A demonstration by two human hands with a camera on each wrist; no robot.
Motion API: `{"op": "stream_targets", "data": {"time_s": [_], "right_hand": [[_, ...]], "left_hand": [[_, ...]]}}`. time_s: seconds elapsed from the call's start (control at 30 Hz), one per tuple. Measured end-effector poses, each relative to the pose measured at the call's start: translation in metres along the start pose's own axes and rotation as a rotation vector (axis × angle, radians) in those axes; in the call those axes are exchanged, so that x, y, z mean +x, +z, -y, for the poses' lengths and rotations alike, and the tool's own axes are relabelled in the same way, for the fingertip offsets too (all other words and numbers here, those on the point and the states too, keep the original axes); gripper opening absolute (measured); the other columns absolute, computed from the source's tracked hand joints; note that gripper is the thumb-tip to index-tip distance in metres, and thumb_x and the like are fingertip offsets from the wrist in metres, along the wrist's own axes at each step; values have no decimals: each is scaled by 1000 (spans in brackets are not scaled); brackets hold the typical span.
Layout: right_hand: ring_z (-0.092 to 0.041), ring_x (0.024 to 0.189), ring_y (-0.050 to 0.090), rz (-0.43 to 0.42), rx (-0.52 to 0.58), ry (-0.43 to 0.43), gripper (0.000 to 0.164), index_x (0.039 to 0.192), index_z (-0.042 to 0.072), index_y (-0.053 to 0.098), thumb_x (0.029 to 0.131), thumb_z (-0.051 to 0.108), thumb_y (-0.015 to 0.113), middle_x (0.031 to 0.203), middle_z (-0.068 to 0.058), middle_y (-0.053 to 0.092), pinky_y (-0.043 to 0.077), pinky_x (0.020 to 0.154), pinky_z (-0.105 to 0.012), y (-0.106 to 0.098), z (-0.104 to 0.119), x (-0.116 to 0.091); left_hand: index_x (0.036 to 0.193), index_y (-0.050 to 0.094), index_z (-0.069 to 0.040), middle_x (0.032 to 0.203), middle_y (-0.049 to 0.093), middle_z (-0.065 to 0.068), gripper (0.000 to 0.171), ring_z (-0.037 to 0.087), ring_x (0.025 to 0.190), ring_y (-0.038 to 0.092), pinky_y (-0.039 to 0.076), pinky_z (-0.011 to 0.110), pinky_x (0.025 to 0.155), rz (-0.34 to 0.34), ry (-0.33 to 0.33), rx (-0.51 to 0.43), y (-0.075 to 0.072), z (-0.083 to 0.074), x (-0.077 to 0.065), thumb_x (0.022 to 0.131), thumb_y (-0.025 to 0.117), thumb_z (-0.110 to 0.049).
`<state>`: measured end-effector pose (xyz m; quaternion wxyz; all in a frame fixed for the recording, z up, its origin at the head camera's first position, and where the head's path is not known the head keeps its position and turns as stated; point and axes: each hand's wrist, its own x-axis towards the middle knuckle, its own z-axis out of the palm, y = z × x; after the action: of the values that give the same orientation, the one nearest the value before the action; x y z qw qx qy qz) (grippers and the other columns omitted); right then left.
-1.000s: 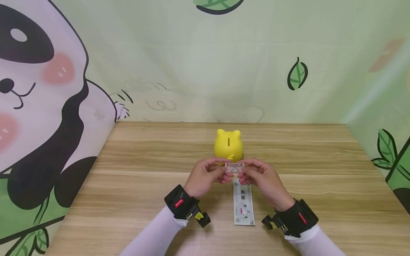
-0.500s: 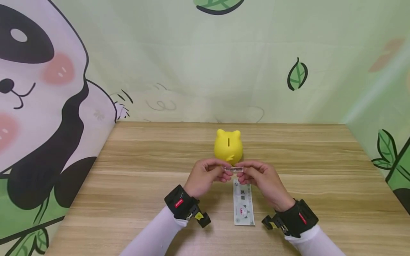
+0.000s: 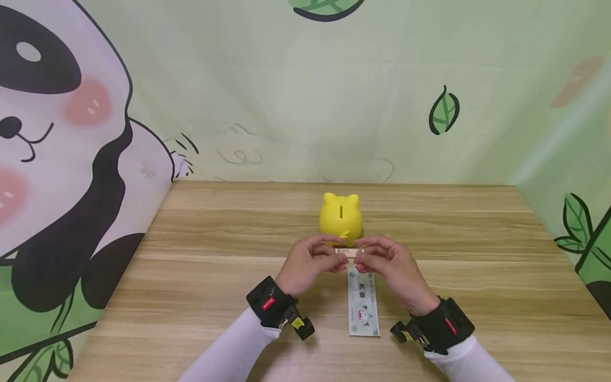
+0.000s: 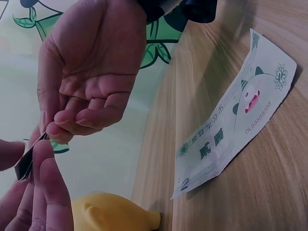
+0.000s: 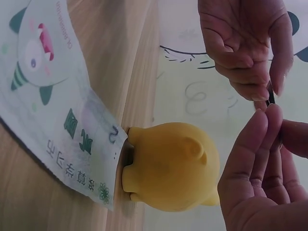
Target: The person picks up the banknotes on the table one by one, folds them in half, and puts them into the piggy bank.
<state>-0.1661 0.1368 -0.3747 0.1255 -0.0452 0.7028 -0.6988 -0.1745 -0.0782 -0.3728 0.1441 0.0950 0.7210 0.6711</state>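
Note:
A small folded play banknote is stretched sideways between both hands, in front of the yellow piggy bank. My left hand pinches its left end between thumb and fingers. Its right end is pinched the same way by my right hand. In the left wrist view the note shows as a narrow dark edge, partly hidden by fingers. The piggy bank has a slot on top and two small ears. Below the hands, a green-white play banknote marked 2 lies lengthwise on the table.
The wooden table runs back to a pale green cloth backdrop with a panda and leaves printed on it. Each wrist wears a black strapped camera mount.
The folded banknote has turned between the fingers, from its patterned face through edge-on to a pale, pinkish face. Thumbs have shifted slightly inward; the piggy bank and lying banknote stay put.

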Motion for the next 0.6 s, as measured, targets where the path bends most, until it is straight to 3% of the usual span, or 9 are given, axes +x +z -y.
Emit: {"op": "stream_targets", "data": {"time_s": [0.1, 0.27, 0.43, 0.6], "right_hand": [[-13, 87, 73, 5, -25, -26, 31, 128, -2, 64, 98, 5, 67, 95, 3, 74, 62, 84, -31, 0, -1, 0], [-16, 87, 74, 32, -77, -55, 31, 127, -1, 65, 97, 6, 68, 98, 0, 75, 62, 84, -32, 2, -3, 0], [-22, 90, 74, 61, -89, -40, 27, 122, -2, 66, 98, 9, 69, 101, -5, 76, 62, 83, -32, 4, -4, 0], [-16, 83, 70, 61, -111, -18, 19, 113, -2, 65, 100, 12, 67, 93, -1, 76, 60, 78, -29, 6, -4, 0]], "left_hand": [[116, 74, -5, 93, 79, 13, 21, 30, 88, 77, 64, 40, 82, 5, -11, 15, 1, 1, 0, 97, 72, -13], [107, 76, 3, 94, 79, 17, 17, 18, 81, 76, 64, 42, 83, 13, -18, -2, 3, 0, -1, 98, 71, -11], [104, 77, 2, 92, 79, 17, 15, 13, 77, 75, 65, 38, 79, 9, -14, 12, 4, -1, -2, 97, 72, -10], [102, 76, 0, 92, 79, 15, 10, 13, 76, 75, 64, 47, 81, 22, 2, 26, 6, -1, -4, 97, 71, -6]]}}
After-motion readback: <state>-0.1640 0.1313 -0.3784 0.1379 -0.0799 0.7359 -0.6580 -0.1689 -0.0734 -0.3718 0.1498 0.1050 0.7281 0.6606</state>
